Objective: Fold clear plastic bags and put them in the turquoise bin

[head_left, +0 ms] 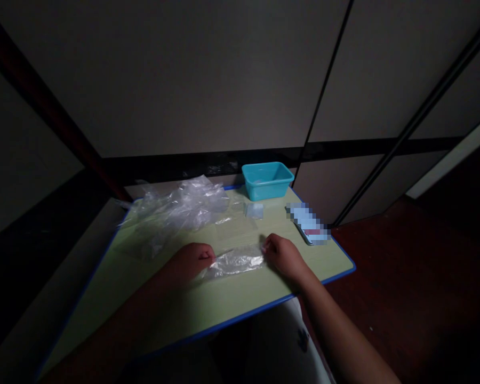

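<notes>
A clear plastic bag [237, 261] lies stretched between my hands on the green table [208, 304]. My left hand [194, 260] is closed, pinching the bag's left end. At the bag's right end my right hand [283, 256] is closed too, pinching that edge. Both hands rest low on the tabletop near its middle.
A heap of clear plastic bags [180, 208] lies at the back left. A teal tub [267, 180] stands at the far edge, with a small clear packet [254, 210] in front of it. A blurred flat object [309, 224] lies near the right edge. The wall is close behind.
</notes>
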`<state>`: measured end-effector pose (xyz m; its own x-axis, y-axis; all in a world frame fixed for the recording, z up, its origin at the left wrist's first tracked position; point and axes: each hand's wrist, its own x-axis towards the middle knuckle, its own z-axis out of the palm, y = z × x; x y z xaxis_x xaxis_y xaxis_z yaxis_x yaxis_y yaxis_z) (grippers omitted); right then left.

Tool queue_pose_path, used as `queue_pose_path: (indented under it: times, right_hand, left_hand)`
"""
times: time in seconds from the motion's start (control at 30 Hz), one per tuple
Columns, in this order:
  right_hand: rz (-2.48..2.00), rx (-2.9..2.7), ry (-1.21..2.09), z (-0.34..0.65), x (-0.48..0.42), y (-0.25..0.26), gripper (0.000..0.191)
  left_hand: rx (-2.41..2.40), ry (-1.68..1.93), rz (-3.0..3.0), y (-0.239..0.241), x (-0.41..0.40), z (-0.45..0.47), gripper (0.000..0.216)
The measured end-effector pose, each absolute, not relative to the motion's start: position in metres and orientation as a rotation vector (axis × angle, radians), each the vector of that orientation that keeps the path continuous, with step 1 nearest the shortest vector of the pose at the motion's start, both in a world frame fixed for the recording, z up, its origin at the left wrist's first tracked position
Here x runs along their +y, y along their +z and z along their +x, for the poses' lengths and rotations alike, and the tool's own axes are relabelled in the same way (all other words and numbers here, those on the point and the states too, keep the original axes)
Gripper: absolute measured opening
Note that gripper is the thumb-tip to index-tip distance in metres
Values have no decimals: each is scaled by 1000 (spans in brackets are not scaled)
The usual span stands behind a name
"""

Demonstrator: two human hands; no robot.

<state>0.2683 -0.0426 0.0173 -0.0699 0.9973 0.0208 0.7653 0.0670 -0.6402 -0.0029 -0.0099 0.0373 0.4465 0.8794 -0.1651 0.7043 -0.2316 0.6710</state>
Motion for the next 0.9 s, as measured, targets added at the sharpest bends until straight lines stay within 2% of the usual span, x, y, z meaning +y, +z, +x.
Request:
queue_pose_path:
  times: [0.1,0.3,0.67,0.9]
  right_hand:
    - [-1823,-1862,551,264,-45,15,17]
    - [-1854,-1882,436,260,-47,11,17]
    - [-1976,-1939,227,254,-44,5,14]
    - [-1860,-1900,326,256,-46,6,24]
  left_hand:
    - [1305,308,2014,42,-7,0,23]
    - [1334,272,2024,41,-3,2,35]
    - [1287,136,1960,41,7,-9,21]
    - [1232,203,1912,38,8,9,39]
